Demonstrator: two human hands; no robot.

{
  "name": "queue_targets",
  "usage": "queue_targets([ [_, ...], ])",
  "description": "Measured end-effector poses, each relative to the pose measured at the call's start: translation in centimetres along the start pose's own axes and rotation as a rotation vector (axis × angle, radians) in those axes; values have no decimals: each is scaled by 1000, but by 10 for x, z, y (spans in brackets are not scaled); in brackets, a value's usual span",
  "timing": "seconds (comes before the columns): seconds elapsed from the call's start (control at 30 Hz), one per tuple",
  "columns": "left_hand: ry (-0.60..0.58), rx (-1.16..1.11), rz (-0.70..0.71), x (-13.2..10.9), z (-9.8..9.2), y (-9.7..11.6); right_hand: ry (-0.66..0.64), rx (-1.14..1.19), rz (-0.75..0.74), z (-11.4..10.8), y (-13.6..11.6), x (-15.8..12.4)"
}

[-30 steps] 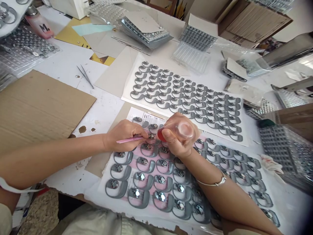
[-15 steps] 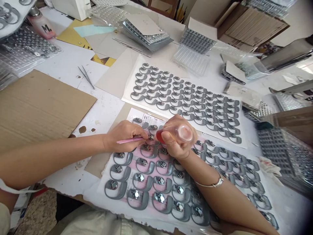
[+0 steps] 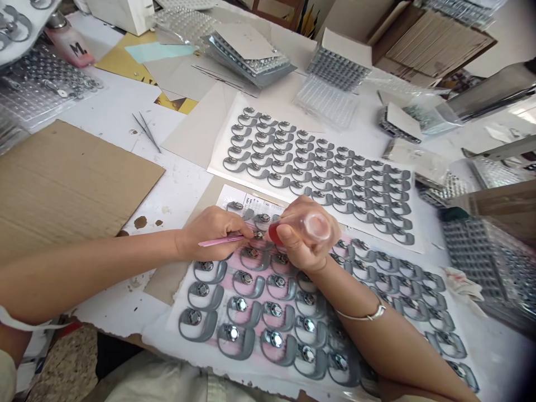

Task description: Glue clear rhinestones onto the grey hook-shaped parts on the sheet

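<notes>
Cardboard (image 3: 71, 178) lies at nine o'clock. Right of it the left hand (image 3: 209, 231) pinches a pink stick (image 3: 221, 240), its tip on a grey clasp (image 3: 258, 235) in the near sheet's far rows. At that clasp's three o'clock the right hand (image 3: 301, 251) is wrapped around a small clear bottle (image 3: 316, 226), red nozzle pointing down. I'd say squeeze gently and keep the stick steadying the clasp.

We pinch a pink stick (image 3: 220, 240) in our left hand (image 3: 209, 229) and clasp a clear bottle (image 3: 316, 225) in our right hand (image 3: 302, 248), both over rows of grey pieces (image 3: 243, 310) at the near edge of the worktop (image 3: 109, 111).
</notes>
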State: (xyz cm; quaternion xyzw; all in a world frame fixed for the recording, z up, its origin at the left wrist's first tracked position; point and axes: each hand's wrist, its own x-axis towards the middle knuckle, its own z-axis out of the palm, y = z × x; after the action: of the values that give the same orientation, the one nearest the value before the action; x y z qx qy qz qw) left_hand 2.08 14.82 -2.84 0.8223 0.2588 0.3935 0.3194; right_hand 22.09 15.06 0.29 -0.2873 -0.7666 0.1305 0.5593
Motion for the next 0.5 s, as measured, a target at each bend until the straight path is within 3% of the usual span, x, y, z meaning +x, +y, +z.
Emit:
queue_targets([
  [0.07,3,1,-2,0,0,-1,30,40,85,-1,0,2],
  [0.17,16,1,31,0,0,-2,197,111,243,-4,5,14],
  [0.37,36,167,319,-1,1,-2,486,348,619,-27,48,44],
  [0.5,65,109,265,-2,2,2,550,540,770,-38,76,46],
])
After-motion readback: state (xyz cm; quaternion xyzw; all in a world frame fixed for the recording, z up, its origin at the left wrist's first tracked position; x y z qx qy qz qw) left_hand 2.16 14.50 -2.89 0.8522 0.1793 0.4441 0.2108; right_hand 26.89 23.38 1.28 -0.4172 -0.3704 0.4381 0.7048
